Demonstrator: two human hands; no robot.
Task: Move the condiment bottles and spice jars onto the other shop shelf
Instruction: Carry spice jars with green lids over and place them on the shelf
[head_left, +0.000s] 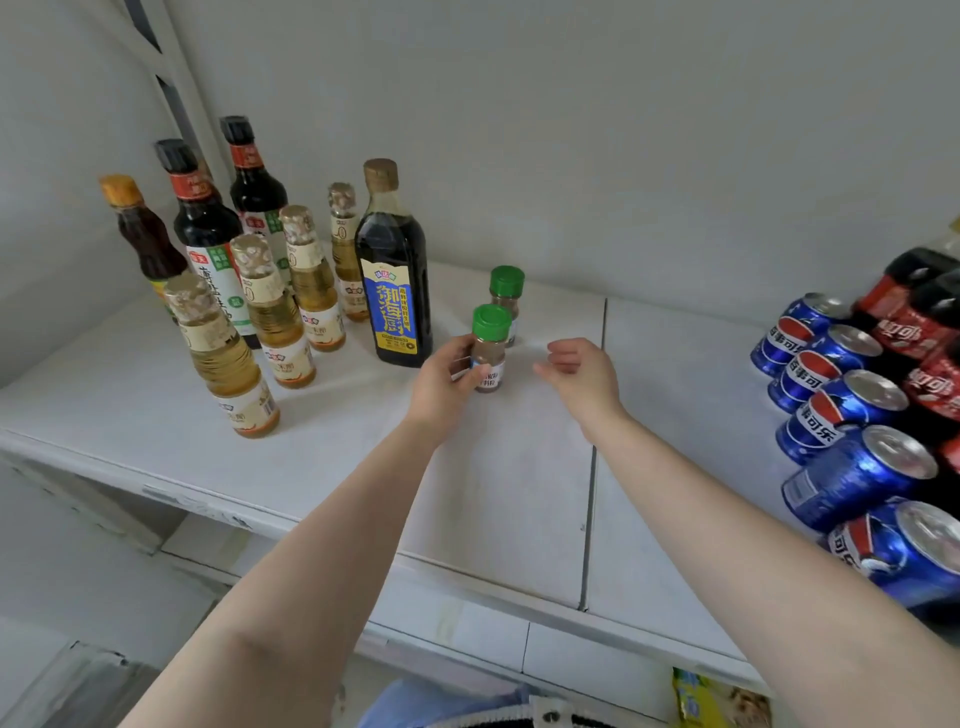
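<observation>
My left hand grips a green-capped spice jar standing on the white shelf. A second green-capped spice jar stands just behind it. My right hand hovers to the right of the jars, fingers apart and holding nothing. To the left stands a dark bottle with a blue label. Further left are several pale vinegar bottles, two dark soy sauce bottles and a small brown bottle with an orange cap.
Blue cola cans lie stacked at the shelf's right end, with red-labelled cola bottles behind them. A seam splits the shelf boards. A yellow packet shows on a lower level.
</observation>
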